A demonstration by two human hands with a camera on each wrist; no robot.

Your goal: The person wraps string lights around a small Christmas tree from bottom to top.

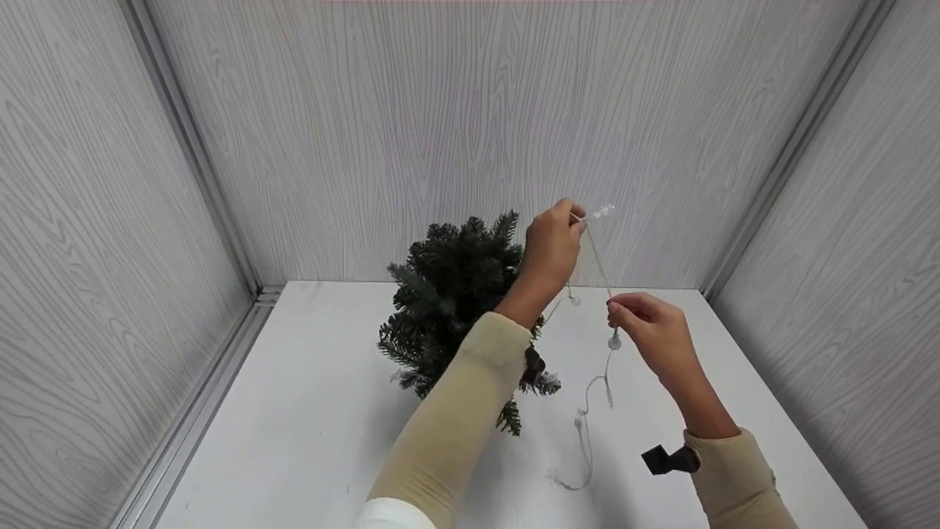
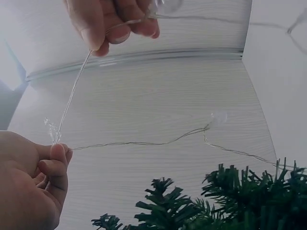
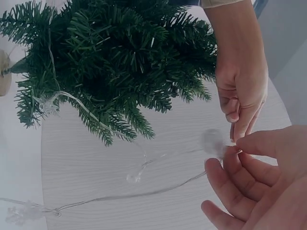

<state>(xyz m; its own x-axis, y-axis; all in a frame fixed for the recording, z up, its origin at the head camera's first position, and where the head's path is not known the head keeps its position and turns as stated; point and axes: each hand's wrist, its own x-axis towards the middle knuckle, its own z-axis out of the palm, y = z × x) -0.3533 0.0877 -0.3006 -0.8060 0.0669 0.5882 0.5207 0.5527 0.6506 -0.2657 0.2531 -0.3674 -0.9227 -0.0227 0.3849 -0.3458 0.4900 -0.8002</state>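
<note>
A small artificial Christmas tree shows green branches left of my hands in the head view. My left hand, reaching across its right side, pinches a string of fairy lights beside a clear snowflake-shaped light. Lower and to the right, my right hand pinches the same wire just above a clear ball light. Between the two hands the wire runs straight. Below the right hand its loose end dangles. Another stretch of wire goes from the left fingertips toward the tree.
The white table carries the tree. Pale wood-grain panels rise behind it and on both sides. In the right wrist view, a round wooden base shows at the tree's trunk. A black strap piece sticks out from the right sleeve.
</note>
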